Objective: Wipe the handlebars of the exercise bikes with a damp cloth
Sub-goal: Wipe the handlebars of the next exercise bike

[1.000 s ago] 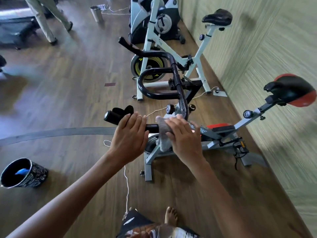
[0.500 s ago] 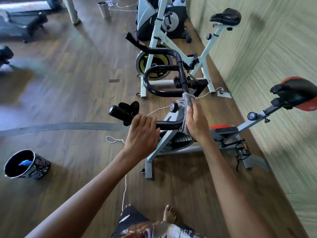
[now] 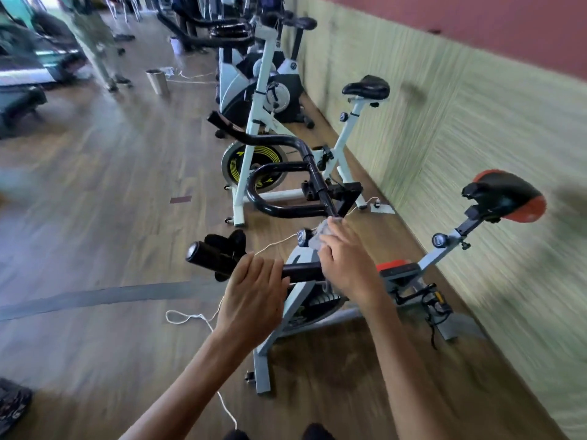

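A row of exercise bikes stands along a wall on a wooden floor, seen from above by the person cleaning them. The nearest bike (image 3: 295, 300), grey with a red and black saddle, is the one being worked on. A white bike (image 3: 254, 122) just beyond it and a darker machine (image 3: 241, 74) farther beyond it show no cloth or hand on them, so they probably remain to be done. On the nearest bike, the black handlebars (image 3: 273, 140) loop out over its front. The left hand (image 3: 251, 293) has its grip clamped over the handlebars' near straight bar, steadying it. The right hand (image 3: 346, 265) has its grip closed on a small grey cloth (image 3: 320, 236), pressed against the handlebars' centre bend, beside a round knob. By this reading, the near bar is likely wiped and the far loop still waits. Compared with a second ago, the cloth has travelled from the near bar, beside the left hand, up to the bend. The left hand has kept its place, and the view has tilted up, revealing more of the row.
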Demonstrator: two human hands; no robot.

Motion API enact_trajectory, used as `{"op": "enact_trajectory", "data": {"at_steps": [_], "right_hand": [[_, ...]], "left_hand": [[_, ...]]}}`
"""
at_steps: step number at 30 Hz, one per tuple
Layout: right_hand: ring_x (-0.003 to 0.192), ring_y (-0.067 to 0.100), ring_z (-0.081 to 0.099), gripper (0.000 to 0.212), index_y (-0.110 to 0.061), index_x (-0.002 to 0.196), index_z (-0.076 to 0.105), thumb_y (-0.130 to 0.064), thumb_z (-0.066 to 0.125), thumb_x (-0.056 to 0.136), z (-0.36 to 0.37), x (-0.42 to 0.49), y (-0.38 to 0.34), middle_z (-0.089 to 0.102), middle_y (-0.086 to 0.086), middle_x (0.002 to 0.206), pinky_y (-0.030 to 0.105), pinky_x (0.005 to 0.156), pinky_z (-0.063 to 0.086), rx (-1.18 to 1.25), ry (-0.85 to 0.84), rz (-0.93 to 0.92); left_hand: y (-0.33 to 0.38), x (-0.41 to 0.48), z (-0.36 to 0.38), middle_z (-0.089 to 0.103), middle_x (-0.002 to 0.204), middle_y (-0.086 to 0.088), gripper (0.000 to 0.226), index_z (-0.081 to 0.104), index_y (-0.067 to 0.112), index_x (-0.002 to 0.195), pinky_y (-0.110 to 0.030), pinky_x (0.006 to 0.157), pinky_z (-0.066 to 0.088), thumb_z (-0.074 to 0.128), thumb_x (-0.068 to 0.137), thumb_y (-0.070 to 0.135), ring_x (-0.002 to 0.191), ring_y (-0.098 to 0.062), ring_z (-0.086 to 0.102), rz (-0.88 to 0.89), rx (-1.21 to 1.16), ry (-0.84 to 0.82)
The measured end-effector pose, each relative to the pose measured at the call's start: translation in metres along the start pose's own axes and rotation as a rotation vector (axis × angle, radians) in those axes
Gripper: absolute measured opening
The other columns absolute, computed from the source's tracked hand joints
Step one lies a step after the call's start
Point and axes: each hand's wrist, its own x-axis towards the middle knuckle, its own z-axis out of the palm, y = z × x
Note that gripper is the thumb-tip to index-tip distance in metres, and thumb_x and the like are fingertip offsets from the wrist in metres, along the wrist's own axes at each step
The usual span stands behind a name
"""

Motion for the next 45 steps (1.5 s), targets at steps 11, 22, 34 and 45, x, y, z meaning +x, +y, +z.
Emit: {"op": "enact_trajectory", "data": {"at_steps": [11,22,34,45], "right_hand": [[0.082,0.023,0.055,0.027,-0.007,0.086,0.061,-0.017,0.037,0.091,0.068,-0.014,0.022,0.060,0.002,0.084,0.040,0.076,0.045,0.321,0.828,-0.511],[0.058,0.010,0.030,0.028,-0.037,0.064,0.033,-0.027,0.032,0.090,0.094,0.011,0.032,0.036,-0.011,0.056,0.031,0.058,0.026,0.380,1.103,-0.647],[0.137,0.038,0.035,0.044,-0.005,0.136,0.045,-0.026,0.025,0.103,0.171,0.027,-0.011,0.046,0.017,0.143,0.055,0.113,0.028,-0.206,1.487,-0.727],[0.139,0.040,0.029,0.049,-0.003,0.138,0.037,-0.032,0.021,0.103,0.171,0.055,-0.022,0.036,0.020,0.145,0.053,0.117,0.022,-0.137,1.719,-0.573]], "left_hand": [[-0.004,-0.006,0.049,0.057,0.072,-0.008,0.035,0.059,0.012,0.079,-0.041,0.081,0.036,0.033,0.100,0.023,0.068,-0.029,0.049,0.054,0.074,0.430],[-0.014,0.001,0.080,0.060,0.070,-0.004,0.043,0.056,0.016,0.074,-0.040,0.082,0.038,0.025,0.102,0.026,0.068,-0.025,0.050,0.164,0.182,0.827],[-0.083,0.005,0.077,0.059,0.134,-0.005,0.046,0.063,0.019,0.121,-0.049,0.117,0.014,0.024,0.103,0.036,0.129,-0.026,0.047,0.244,0.077,0.914],[-0.084,0.017,0.079,0.058,0.129,-0.009,0.044,0.066,0.011,0.093,-0.043,0.118,0.006,0.028,0.103,0.031,0.129,-0.025,0.038,0.278,-0.045,1.020]]}}
